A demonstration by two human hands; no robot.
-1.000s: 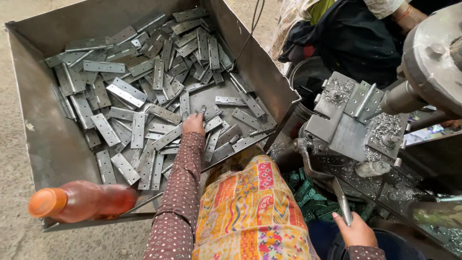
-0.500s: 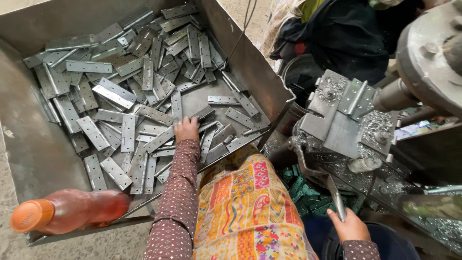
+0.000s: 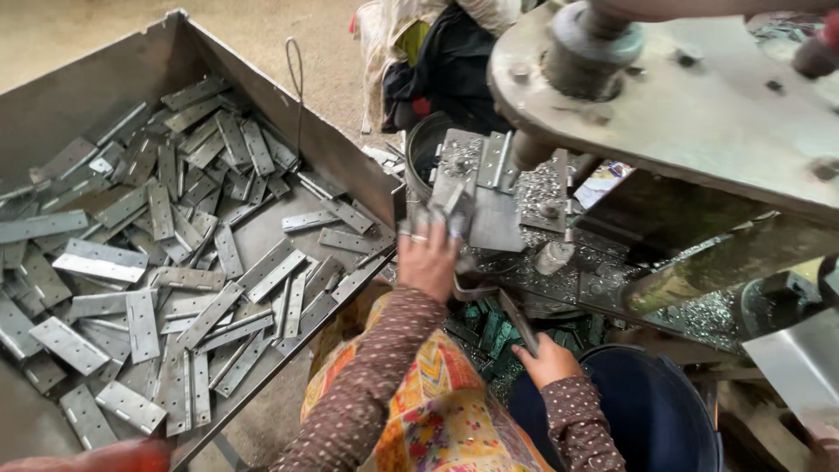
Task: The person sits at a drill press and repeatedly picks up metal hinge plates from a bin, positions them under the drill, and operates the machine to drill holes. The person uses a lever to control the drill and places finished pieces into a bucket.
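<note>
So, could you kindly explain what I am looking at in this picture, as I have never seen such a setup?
The view comes from a camera on the person's head, looking down at their own two hands. On the left stands a large metal bin full of flat grey hinges. On the right is a workshop machine with a small metal fixture under it, strewn with shiny shavings. The left hand is up at that fixture and seems to place a hinge there, though the grip itself is hard to see. The right hand grips a metal lever. Below it stands a dark blue bucket.
</note>
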